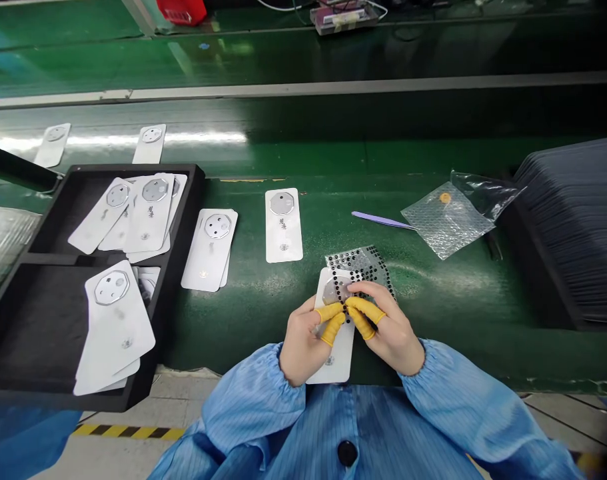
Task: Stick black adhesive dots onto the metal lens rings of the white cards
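Observation:
Both hands wear yellow finger covers on thumb and forefinger. My left hand (303,340) pinches the edge of a clear sheet with rows of small black dots (370,261). Close against it, my right hand (393,333) pinches the same sheet, its other fingers curled over it. Whether a single dot is between the fingertips is too small to tell. Under the hands lies a white phone-shaped back panel (339,357) with a round silver camera area, partly covered by the sheet and fingers. A similar white panel (284,243) lies further off on the green bench.
Two overlapping panels (203,260) lie left, beside a black tray (33,320) holding several more. Purple tweezers (378,219) touch a bubble-wrap bag (446,223) on the right. A black box (543,287) of stacked dark sheets stands far right. Two panels lie behind the tray.

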